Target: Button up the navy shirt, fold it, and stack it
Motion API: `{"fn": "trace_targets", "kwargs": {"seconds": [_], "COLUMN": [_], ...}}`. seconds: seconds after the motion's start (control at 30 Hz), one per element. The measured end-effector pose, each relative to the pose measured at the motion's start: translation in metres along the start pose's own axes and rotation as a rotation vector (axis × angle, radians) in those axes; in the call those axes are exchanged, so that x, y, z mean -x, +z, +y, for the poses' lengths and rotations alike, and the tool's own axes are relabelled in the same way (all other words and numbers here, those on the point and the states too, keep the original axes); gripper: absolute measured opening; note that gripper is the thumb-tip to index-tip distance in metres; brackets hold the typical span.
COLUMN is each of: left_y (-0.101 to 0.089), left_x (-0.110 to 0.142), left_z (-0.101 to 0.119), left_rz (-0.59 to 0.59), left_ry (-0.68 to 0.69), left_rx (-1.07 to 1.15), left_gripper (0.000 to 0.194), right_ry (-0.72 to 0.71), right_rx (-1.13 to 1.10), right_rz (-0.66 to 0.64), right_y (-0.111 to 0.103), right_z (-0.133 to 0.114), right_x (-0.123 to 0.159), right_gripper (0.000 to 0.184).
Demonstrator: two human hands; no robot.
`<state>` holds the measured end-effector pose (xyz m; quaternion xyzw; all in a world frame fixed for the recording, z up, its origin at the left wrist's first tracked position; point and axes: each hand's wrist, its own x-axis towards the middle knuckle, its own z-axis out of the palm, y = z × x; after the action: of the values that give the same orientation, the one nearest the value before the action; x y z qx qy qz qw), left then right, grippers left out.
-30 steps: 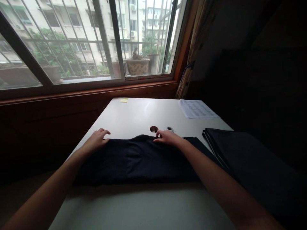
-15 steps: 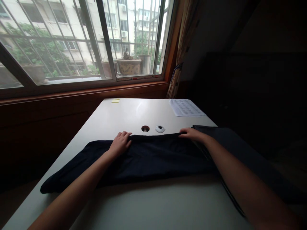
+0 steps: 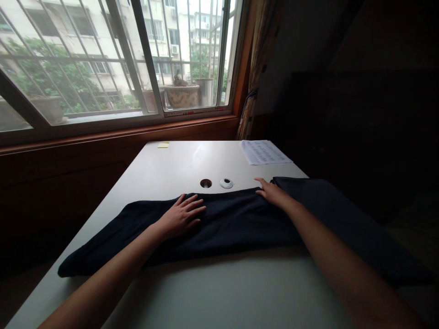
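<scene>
White table (image 3: 171,167); printed papers (image 3: 265,152) unreadable; left hand (image 3: 181,214) on dark cloth (image 3: 229,219).

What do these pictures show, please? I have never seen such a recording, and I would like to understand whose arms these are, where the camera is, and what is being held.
There is no machine here: these are a person's own bare arms, seen by a camera worn on the head, looking forward and down. A dark blue cloth lies across a white table. The left hand rests flat on it, fingers spread. The right hand is at its far edge, thumb and forefinger apart; neither hand seems to grip anything. More dark cloth lies to the right. Farther back are printed sheets, a yellow note, and a round hole beside a white disc. Behind is a window.
</scene>
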<state>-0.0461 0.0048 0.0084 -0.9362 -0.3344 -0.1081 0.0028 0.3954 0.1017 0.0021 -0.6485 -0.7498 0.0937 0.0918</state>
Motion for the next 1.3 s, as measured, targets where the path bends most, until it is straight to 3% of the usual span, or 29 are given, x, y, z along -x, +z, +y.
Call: {"fn": "trace_targets", "kwargs": {"seconds": [0.2,0.4,0.6,0.73,0.8,0.93,1.3], "left_y": [0.006,-0.003,-0.009,-0.007,-0.005,-0.003,0.006], "left_x": [-0.004,-0.007,-0.014,-0.018,-0.017,-0.012,-0.005], "left_z": [0.008,0.017,0.059,0.077,0.078,0.077,0.074], "left_rz": [-0.078,-0.081,-0.141,-0.154,-0.157,-0.171,-0.149], "left_ry": [-0.076,-0.037,0.151,0.211,0.203,0.182,0.201], "left_rx": [0.018,0.069,0.196,0.227,0.222,0.228,0.199], "left_gripper": [0.056,0.055,0.056,0.055,0.056,0.062,0.062], "right_ry": [0.022,0.035,-0.114,-0.370,-0.396,-0.321,-0.137], "right_rx": [0.140,0.271,0.279,0.117,0.087,0.093,0.187], "right_rz": [0.052,0.142,0.200,0.067,-0.012,-0.026,0.032], "right_y": [-0.003,-0.013,-0.004,0.024,0.036,0.045,0.044], "right_z": [-0.004,-0.023,-0.087,-0.131,-0.138,-0.125,-0.051], "right_x": [0.018,0.037,0.066,0.096,0.111,0.126,0.142], "right_gripper": [0.059,0.053,0.048,0.053,0.058,0.062,0.068]}}
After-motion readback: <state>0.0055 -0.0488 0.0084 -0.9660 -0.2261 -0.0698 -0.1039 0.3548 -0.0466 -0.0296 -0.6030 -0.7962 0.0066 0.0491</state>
